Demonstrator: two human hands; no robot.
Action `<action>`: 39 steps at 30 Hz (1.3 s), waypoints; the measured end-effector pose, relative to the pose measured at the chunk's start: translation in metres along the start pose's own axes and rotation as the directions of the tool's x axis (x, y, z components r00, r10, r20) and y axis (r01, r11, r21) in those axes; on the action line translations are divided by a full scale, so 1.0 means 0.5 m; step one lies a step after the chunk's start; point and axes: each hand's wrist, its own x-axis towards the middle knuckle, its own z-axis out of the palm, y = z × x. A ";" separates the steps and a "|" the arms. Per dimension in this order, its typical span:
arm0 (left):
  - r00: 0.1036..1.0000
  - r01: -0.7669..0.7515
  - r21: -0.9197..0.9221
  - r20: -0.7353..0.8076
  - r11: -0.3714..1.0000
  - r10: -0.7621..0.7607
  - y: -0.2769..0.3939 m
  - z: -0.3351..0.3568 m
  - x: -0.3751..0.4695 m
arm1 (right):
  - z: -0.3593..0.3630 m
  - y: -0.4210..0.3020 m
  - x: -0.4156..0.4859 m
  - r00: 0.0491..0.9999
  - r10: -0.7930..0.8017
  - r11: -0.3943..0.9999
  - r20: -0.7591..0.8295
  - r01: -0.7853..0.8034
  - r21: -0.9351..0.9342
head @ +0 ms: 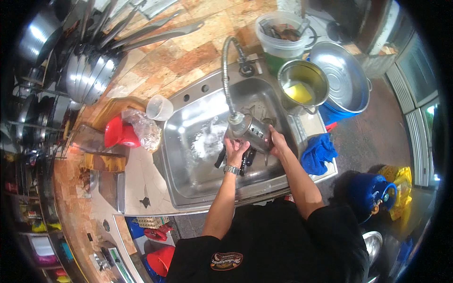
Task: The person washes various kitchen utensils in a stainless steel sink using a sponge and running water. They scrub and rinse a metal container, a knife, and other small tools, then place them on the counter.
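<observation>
Over the stainless steel sink (191,192), I hold a perforated metal cylinder (255,131) on its side between both hands. My left hand (235,148) touches its near-left end from below, palm up, with a metal-band watch on the wrist. My right hand (278,142) grips the opposite end, thumb along the side. Right above the cylinder's left end hangs the nozzle of a flexible metal faucet (235,119). Beneath my hands lie black-handled utensils (243,163), partly hidden by the cylinder and my left hand. Wet, whitish patches mark the basin floor.
Right of the basin stand a metal pot (287,100) with a yellow sponge (299,92), a large aluminium pot (339,81) and a blue cloth (319,154). A white plastic cup (160,107) and a plastic bag (147,132) sit left. A blue gas cylinder (368,194) is on the floor.
</observation>
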 end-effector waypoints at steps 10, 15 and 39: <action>0.983 -0.109 0.605 -0.054 0.789 0.177 0.169 -0.078 -0.071 | 0.102 0.061 0.102 0.963 -0.079 0.979 0.258 0.124 -0.164; 0.853 0.317 0.175 -0.482 0.932 -0.199 0.227 -0.146 -0.085 | 0.148 0.094 0.154 0.888 0.044 0.998 0.457 -0.061 0.021; 0.843 0.459 -0.397 -0.087 0.795 -0.531 -0.011 -0.043 0.009 | 0.029 -0.066 -0.165 0.620 -0.651 0.070 0.438 0.624 -0.778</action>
